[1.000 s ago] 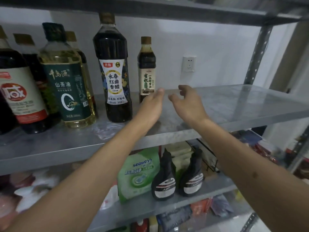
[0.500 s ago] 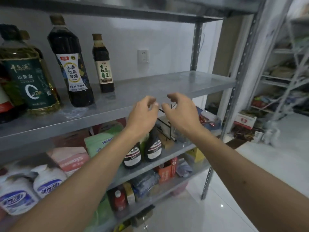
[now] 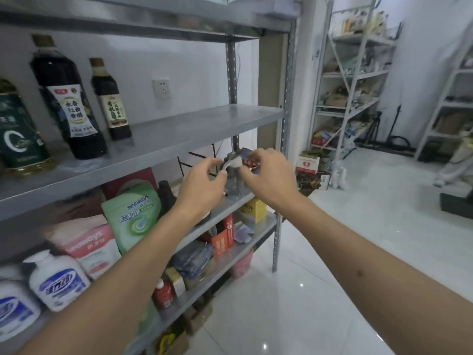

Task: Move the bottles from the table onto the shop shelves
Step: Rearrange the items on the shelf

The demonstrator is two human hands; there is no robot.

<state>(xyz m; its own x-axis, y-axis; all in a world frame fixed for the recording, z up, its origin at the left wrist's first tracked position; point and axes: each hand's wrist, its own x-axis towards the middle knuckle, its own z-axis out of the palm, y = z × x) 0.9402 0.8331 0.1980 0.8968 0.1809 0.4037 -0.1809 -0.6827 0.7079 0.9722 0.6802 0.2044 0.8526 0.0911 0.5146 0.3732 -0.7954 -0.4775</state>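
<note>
On the grey metal shelf (image 3: 194, 129) stand a small dark sauce bottle (image 3: 110, 101), a taller dark vinegar bottle (image 3: 69, 103) and a green-labelled oil bottle (image 3: 19, 134) at the left edge. My left hand (image 3: 202, 181) and my right hand (image 3: 270, 175) hover side by side below the shelf's front edge, well to the right of the bottles. Their fingers are loosely curled and hold nothing. No table is in view.
The lower shelves hold a green wipes pack (image 3: 133, 213), a pink pack (image 3: 92, 247), soap bottles (image 3: 57, 280), an orange box (image 3: 224, 237) and small packets. A wall socket (image 3: 161, 88) is behind. More racks (image 3: 350, 80) stand across the white tiled floor (image 3: 332, 252).
My hands have drawn back from the small sauce bottle and dropped below the shelf edge, fingers curling in. The view has swung right, showing the room and floor.
</note>
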